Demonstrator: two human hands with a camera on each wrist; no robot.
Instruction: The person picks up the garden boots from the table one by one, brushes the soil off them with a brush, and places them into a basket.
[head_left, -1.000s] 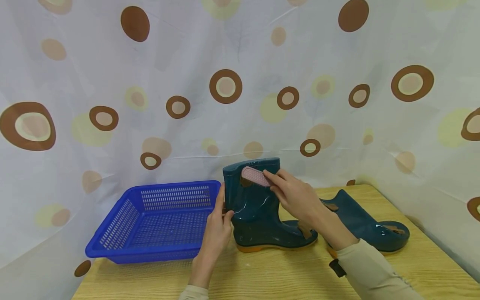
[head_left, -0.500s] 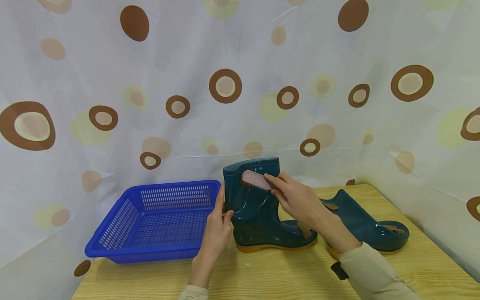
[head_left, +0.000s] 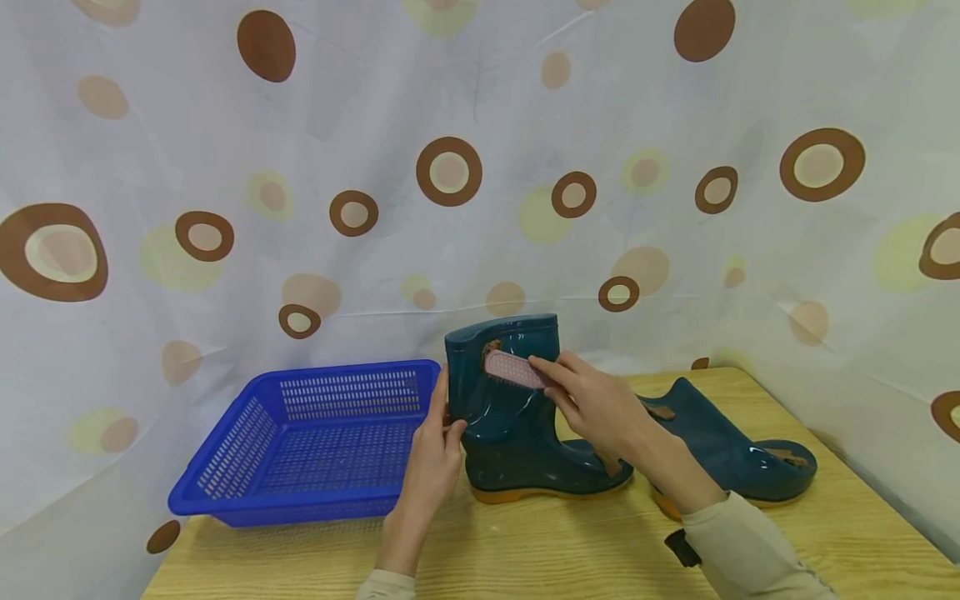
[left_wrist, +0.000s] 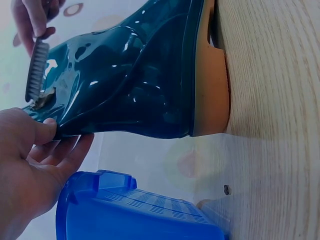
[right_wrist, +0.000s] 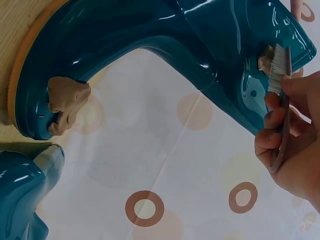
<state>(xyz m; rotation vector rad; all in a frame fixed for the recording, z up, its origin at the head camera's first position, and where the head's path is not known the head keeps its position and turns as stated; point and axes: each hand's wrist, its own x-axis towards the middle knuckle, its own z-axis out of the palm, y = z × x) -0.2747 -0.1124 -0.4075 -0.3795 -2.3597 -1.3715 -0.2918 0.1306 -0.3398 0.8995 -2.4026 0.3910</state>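
Note:
A dark teal rubber boot (head_left: 517, 425) with an orange sole stands upright on the table. My left hand (head_left: 431, 458) grips the back of its shaft, thumb on the near side and fingers behind, as the left wrist view shows. In my right hand (head_left: 600, 408) is a pink scrub brush (head_left: 516, 369), held by its handle. Its white bristles (right_wrist: 278, 67) meet the shaft beside a brown muddy smear (head_left: 492, 346) below the boot's top edge. Another brown clump (right_wrist: 67, 100) sticks to the toe, partly behind my right hand in the head view.
To the left is a blue plastic basket (head_left: 300, 505) with slotted walls. A second teal boot (head_left: 712, 442) with brown patches stands on the right, partly behind the right forearm. A wooden table (head_left: 525, 558) carries everything, and a patterned curtain (head_left: 480, 250) hangs behind.
The brush in my right hand has slid a little down the shaft, uncovering brown smear above its head. My left hand and the boot have stayed in place.

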